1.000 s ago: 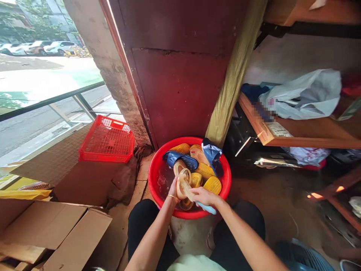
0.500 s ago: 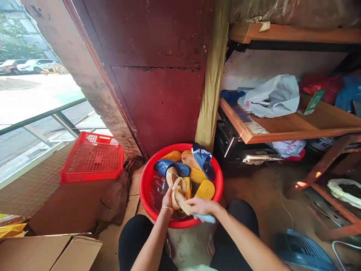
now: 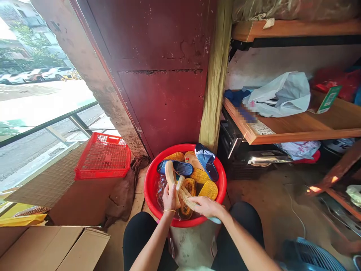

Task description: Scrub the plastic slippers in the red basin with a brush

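Observation:
A red basin (image 3: 147,188) between my knees holds water and several slippers. My left hand (image 3: 169,197) is closed round a beige sandal (image 3: 170,175), which is tipped up on its side above the water. In my right hand (image 3: 207,207) is a scrub brush (image 3: 188,199) with pale bristles and a light blue handle; its bristles are against or close beside the sandal. Behind the sandal lies a blue slipper (image 3: 182,168), and another blue slipper (image 3: 207,162) leans on the basin's back right rim. Yellow slippers (image 3: 208,190) lie to the right.
A red plastic crate (image 3: 104,158) sits at the left above cardboard, with an open cardboard box (image 3: 42,244) nearer me. A wooden shelf (image 3: 299,136) with a white bag (image 3: 282,96) stands at the right. A blue fan (image 3: 316,256) is at the lower right.
The beige sandal has been turned from showing its top to standing more on its side. The brush has shifted slightly with my right hand. The whole view has swung a little left.

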Demonstrator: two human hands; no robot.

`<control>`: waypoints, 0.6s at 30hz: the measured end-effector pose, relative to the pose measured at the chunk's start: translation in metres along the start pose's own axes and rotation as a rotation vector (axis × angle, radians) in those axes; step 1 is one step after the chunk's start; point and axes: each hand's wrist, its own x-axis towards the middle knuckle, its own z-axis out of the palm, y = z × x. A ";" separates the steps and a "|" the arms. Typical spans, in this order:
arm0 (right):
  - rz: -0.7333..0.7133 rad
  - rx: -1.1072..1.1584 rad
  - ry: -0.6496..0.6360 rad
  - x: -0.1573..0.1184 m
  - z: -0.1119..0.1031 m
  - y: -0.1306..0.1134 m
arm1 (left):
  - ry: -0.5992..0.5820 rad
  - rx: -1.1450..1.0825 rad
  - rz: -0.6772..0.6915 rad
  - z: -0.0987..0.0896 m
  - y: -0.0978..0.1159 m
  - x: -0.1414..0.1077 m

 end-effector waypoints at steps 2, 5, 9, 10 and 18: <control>-0.010 -0.034 0.061 -0.014 -0.018 0.005 | -0.043 -0.003 0.096 0.012 0.011 0.007; 0.001 -0.062 0.228 -0.028 -0.050 0.010 | -0.111 -0.026 0.137 0.052 0.033 0.021; 0.035 -0.191 0.406 -0.033 -0.094 0.012 | -0.147 -0.165 -0.057 0.129 0.050 0.037; 0.062 -0.249 0.445 -0.032 -0.103 0.013 | -0.185 -0.208 -0.124 0.147 0.050 0.038; 0.344 -0.557 0.435 -0.002 -0.107 0.056 | -0.275 0.336 -0.104 0.182 0.025 0.058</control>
